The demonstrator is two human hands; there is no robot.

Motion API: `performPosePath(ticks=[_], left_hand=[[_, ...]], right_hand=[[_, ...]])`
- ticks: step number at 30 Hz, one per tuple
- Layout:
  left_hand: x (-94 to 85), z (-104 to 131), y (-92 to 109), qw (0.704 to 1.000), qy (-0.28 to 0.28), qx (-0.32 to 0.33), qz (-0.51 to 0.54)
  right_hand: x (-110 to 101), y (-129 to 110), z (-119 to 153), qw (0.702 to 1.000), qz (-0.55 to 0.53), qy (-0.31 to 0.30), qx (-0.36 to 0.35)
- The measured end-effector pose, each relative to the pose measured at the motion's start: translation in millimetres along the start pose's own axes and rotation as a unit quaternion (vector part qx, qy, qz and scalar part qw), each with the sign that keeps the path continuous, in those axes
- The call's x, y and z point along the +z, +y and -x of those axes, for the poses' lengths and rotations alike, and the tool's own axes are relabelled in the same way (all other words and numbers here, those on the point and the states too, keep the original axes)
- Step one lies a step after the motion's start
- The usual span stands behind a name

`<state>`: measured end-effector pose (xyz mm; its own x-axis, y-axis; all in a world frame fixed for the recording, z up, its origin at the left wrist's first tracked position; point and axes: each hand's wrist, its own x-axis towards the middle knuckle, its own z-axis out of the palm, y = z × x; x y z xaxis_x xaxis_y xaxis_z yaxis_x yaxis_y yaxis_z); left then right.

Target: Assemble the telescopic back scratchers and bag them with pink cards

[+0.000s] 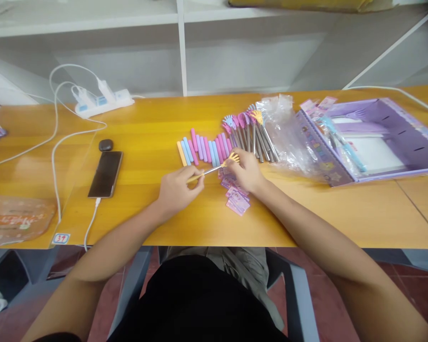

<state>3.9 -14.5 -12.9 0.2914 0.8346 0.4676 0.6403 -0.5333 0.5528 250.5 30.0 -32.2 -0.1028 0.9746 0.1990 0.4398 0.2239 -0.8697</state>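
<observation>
A yellow back scratcher (213, 170) with a hand-shaped head and a thin metal rod is stretched between my hands. My left hand (179, 189) is closed round its yellow handle end. At the other end, my right hand (245, 169) pinches it by the yellow hand-shaped head. Just beyond lies a row of pink, purple, blue and yellow tubes (203, 148). Behind my right hand are several back scratchers (251, 130) with metal rods and coloured heads. Small pink printed cards (238, 201) lie partly under my right hand.
Clear plastic bags (285, 128) lie beside a purple cardboard box (316, 154) holding packaged items. To the left are a phone (106, 174) on a cable, a small black case (106, 145) and a power strip (109, 103). A plastic packet (17, 221) rests at the far left.
</observation>
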Motion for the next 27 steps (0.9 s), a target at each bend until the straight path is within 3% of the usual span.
performPosePath(ticks=[3,6,10,13,16,19,23,27], left_hand=[[-1.9,-3,-3,1.0,-0.031,0.006,0.0],[-6.2,-10,-5,0.998,-0.067,0.003,0.009],[-14.8,-22,-9,0.994,-0.109,-0.021,0.008],[-25.5,-30,-10,0.986,-0.165,-0.017,-0.016],[-38.4,-36,-5,0.973,-0.221,0.003,-0.066],[-47.9,-37,4,0.955,-0.246,0.043,-0.159],[-51.9,-30,16,0.928,-0.235,0.097,-0.271],[-57.4,-15,19,0.916,-0.208,0.154,-0.308]], right_hand=[[-7,-5,-3,0.999,0.043,0.008,-0.005],[-22,-11,-10,0.997,0.072,-0.023,-0.019],[-39,-21,-20,0.984,0.119,-0.067,-0.114],[-41,-32,-22,0.94,0.258,-0.101,-0.201],[-34,-44,-18,0.875,0.417,-0.118,-0.215],[-29,-51,-10,0.829,0.498,-0.114,-0.227],[-29,-53,11,0.814,0.513,-0.083,-0.26],[-43,-45,40,0.805,0.511,-0.052,-0.296]])
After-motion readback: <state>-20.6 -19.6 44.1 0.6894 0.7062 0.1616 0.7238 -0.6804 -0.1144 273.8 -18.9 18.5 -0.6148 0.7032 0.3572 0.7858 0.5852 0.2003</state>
